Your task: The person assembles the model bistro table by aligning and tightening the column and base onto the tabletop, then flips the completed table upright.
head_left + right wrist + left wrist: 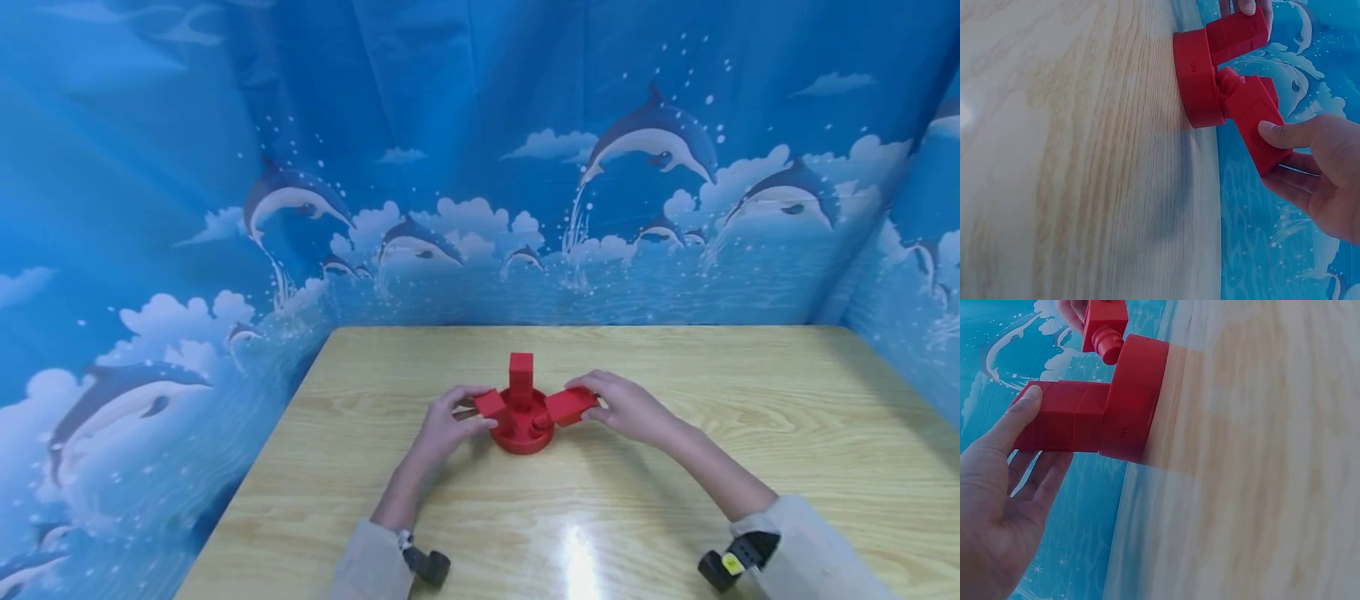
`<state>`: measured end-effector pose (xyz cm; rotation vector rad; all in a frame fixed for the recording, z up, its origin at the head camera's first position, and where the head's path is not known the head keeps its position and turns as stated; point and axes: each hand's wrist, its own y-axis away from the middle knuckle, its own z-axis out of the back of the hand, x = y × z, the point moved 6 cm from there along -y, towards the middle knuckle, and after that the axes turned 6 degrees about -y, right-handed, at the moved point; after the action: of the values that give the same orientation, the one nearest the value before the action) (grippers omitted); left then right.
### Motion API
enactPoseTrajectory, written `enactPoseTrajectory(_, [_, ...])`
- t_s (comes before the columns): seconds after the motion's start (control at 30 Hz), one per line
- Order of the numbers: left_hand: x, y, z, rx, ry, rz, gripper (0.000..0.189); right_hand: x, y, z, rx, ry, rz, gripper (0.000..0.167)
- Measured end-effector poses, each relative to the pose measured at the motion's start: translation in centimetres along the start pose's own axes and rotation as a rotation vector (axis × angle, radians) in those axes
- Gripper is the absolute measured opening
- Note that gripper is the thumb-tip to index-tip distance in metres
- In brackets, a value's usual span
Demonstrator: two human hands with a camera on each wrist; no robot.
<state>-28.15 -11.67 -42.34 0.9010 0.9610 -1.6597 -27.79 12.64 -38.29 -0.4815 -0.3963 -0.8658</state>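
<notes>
On the table stands a round red base [522,445] with a raised rim. A red rectangular block [521,377] rises upright at its back. At the left side my left hand [441,427] grips another red block [1065,415], thumb on one face and fingers behind; its lower end meets the base. My right hand [630,407] pinches a third red block [1259,128], tilted outward to the right. This block has a rounded, stepped peg [1108,345] at its lower end, at the base's rim. Whether the peg touches the base I cannot tell.
The light wood-grain table [360,500] carries the base near its middle. A blue curtain [465,167] printed with dolphins and clouds hangs behind and at both sides. Black wrist cameras [431,568] are strapped at both sleeves.
</notes>
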Motion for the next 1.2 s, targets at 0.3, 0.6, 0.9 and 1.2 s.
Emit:
enactPoseTrajectory(0.3, [-0.1, 0.0, -0.1, -0.021, -0.028, 0.011, 0.049, 2.2, -0.9, -0.1, 0.020, 0.224, 0.110, 0.042])
enactPoseTrajectory(0.6, [0.0, 0.1, -0.1, -0.012, -0.001, 0.011, 0.050, 4.3, -1.8, 0.0, 0.046, 0.316, 0.132, 0.046])
enactPoseTrajectory(0.9, [0.2, 0.1, 0.0, -0.019, 0.000, 0.019, 0.049, 5.4, -2.8, -0.7, 0.026, 0.247, 0.081, 0.044])
enactPoseTrajectory(1.2, [-0.8, 0.5, 0.0, -0.001, 0.014, 0.025, 0.048, 4.5, -3.0, -1.1, 0.051, 0.030, -0.018, 0.036])
